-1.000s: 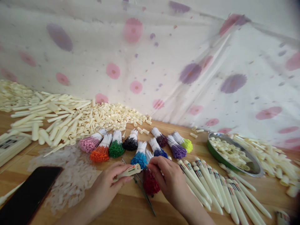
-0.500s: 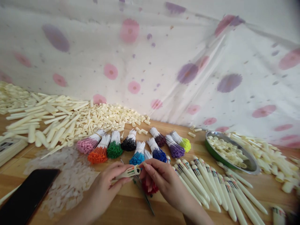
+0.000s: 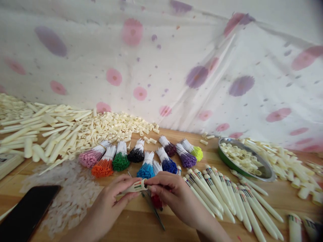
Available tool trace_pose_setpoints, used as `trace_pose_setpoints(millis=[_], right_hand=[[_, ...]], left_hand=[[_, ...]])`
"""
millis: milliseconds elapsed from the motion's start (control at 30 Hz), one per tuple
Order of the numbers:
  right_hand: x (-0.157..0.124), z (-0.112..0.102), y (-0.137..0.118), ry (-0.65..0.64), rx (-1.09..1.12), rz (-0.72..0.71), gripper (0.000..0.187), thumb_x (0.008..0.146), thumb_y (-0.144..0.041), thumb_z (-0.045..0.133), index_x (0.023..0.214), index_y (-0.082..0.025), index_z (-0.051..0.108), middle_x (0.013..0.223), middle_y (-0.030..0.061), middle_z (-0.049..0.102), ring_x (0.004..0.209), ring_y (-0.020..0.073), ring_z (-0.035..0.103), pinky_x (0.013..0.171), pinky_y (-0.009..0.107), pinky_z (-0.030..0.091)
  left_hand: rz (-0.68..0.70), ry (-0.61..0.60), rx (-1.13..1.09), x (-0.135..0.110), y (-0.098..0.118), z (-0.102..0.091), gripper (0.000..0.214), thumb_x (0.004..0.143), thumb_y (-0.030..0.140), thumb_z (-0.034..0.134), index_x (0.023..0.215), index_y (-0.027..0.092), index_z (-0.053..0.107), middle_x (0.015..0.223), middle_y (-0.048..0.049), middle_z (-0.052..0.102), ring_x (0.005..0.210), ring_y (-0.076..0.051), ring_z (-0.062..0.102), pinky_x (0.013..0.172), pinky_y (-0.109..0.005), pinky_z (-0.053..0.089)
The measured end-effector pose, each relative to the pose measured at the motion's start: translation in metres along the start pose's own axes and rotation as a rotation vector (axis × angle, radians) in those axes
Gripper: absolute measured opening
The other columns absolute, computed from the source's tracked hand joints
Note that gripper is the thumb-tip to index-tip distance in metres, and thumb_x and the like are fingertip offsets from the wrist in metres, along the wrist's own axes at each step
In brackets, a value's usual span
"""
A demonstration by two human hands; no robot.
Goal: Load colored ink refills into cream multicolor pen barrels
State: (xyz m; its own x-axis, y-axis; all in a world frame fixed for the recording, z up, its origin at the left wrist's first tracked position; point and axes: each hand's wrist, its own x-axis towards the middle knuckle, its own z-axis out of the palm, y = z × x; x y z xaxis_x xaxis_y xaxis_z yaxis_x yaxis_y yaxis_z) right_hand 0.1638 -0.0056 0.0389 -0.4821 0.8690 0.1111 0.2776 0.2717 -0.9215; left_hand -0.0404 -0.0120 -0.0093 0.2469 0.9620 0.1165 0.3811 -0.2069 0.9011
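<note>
A cream multicolour pen barrel (image 3: 137,186) with coloured slots is held between the thumb and fingers of my left hand (image 3: 111,200), its open end pointing right. My right hand (image 3: 176,193) is closed in a pinch at that open end, fingertips touching or almost touching the rim. Whatever lies between those fingertips is too small and hidden to make out. Below my right hand, a red-tipped refill bundle (image 3: 156,201) is partly covered. Tweezers (image 3: 156,215), or a similar thin metal tool, lie beneath the hands. A light blue refill bundle (image 3: 145,169) stands just beyond the barrel.
More refill bundles (image 3: 121,159) in several colours fan out behind. Rows of filled pens (image 3: 224,195) lie right, near a green-sided metal dish (image 3: 268,174) of small parts. Cream barrels (image 3: 58,134) heap up left, above clear plastic bits (image 3: 68,191) and a phone (image 3: 30,208).
My right fingertips have come in closer over the barrel's open end. My left hand still grips the barrel. The whole view has shifted slightly.
</note>
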Motion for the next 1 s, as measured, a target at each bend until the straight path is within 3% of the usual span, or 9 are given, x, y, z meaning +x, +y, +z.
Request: trace_pose_setpoints(millis=[467,733,1000], right_hand=[[-0.001,0.0,0.002,-0.006,0.015,0.024,0.019,0.087,-0.026,0.054,0.089,-0.018,0.071,0.069,0.0008,0.058,0.056,0.0086,0.051,0.052,0.018,0.043],[-0.001,-0.002,-0.002,-0.137,-0.099,0.061,0.023,0.081,-0.006,0.051,0.07,-0.017,0.067,0.066,-0.002,0.057,0.06,0.0089,0.054,0.055,0.016,0.042],[-0.001,-0.013,-0.004,-0.319,-0.182,-0.059,0.021,0.086,-0.013,0.049,0.078,-0.017,0.068,0.07,-0.0003,0.063,0.066,0.0106,0.056,0.063,0.019,0.044]], left_hand=[[0.055,0.011,0.114,-0.003,-0.001,-0.001,0.031,0.079,0.02,0.056,0.104,0.034,0.068,0.102,-0.0001,0.069,0.098,-0.017,0.063,0.085,-0.023,0.049],[0.072,-0.009,0.176,-0.004,0.005,0.004,0.032,0.076,0.016,0.056,0.102,0.031,0.069,0.095,-0.0014,0.07,0.09,-0.017,0.065,0.08,-0.023,0.051],[0.001,-0.07,0.153,-0.005,0.009,0.004,0.031,0.073,0.015,0.057,0.097,0.03,0.071,0.093,-0.0019,0.069,0.089,-0.018,0.065,0.08,-0.024,0.05]])
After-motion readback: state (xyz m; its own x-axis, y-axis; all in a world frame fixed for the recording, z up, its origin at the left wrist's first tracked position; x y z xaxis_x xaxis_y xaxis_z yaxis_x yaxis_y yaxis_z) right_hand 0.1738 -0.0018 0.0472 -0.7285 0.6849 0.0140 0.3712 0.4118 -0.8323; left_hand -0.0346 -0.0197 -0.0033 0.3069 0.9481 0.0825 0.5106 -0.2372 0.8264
